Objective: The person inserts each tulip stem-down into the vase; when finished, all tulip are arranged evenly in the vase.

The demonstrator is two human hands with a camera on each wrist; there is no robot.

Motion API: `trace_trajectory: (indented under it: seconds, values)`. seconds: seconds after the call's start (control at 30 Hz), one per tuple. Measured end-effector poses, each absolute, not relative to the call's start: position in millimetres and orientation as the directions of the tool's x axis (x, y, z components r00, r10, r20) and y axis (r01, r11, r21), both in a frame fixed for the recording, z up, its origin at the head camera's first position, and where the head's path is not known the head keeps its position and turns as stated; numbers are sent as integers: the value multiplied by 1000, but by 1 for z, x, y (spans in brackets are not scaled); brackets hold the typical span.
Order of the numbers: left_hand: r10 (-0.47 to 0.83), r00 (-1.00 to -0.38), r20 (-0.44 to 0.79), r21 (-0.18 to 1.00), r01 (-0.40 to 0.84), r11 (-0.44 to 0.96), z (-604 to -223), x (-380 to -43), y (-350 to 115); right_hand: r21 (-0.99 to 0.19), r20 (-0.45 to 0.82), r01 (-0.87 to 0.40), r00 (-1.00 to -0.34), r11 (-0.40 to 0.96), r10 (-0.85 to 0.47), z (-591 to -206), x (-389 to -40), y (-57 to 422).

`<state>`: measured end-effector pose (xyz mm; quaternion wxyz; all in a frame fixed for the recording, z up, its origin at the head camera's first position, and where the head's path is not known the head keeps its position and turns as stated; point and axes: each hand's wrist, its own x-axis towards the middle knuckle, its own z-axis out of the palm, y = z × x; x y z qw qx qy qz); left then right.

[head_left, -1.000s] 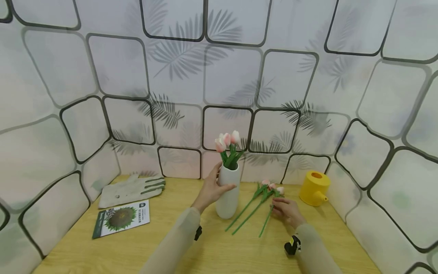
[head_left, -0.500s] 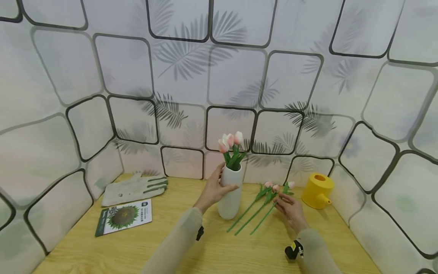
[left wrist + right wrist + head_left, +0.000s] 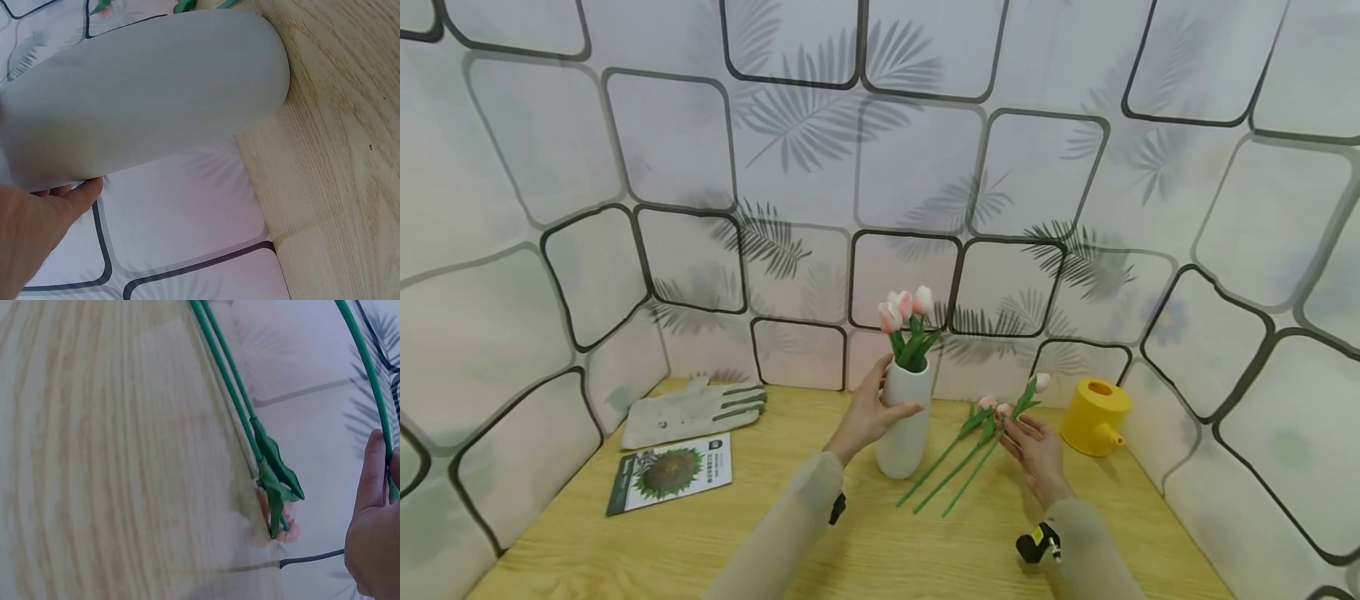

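Note:
My left hand (image 3: pixel 870 417) grips the upper part of a white vase (image 3: pixel 903 429), thumb across its front. Several pink-and-white tulips (image 3: pixel 906 308) with green leaves stand in the vase. In the left wrist view the vase's smooth side (image 3: pixel 162 94) fills the upper half, with the fingers beneath it. My right hand (image 3: pixel 1036 457) pinches the green stem (image 3: pixel 373 378) of one tulip, its pale head (image 3: pixel 1041 382) raised to the upper right. Two more tulips (image 3: pixel 958 442) lie on the table just left of that hand, seen apart from the held stem in the right wrist view.
A yellow watering can (image 3: pixel 1096 417) stands right of my right hand. At the left lie a pair of pale gloves (image 3: pixel 688 414) and a seed packet (image 3: pixel 672 475) with a flower picture. Patterned walls rise behind and beside the wooden table (image 3: pixel 880 550).
The tulip in my right hand has come up, its head moving up and right from beside the other two. My left hand keeps its hold on the vase.

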<state>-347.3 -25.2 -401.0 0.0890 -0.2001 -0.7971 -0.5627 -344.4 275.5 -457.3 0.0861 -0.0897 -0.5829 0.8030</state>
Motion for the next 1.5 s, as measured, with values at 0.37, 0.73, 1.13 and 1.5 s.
trace_trajectory:
  seconds: [0.37, 0.73, 1.13, 1.5]
  values:
    - [216, -899, 380, 855, 431, 288, -401, -347, -25, -880, -59, -33, -982, -474, 178, -443, -343, 262]
    - [222, -899, 377, 855, 430, 291, -400, -346, -25, -828, -27, -78, -983, -555, 179, -417, -342, 269]
    - [214, -901, 377, 857, 427, 290, -402, -346, -26, -808, 68, -185, -972, -560, 223, -392, -345, 267]
    - [221, -896, 385, 852, 437, 289, -400, -347, -25, -753, 101, -260, -953, -605, 284, -357, -349, 260]
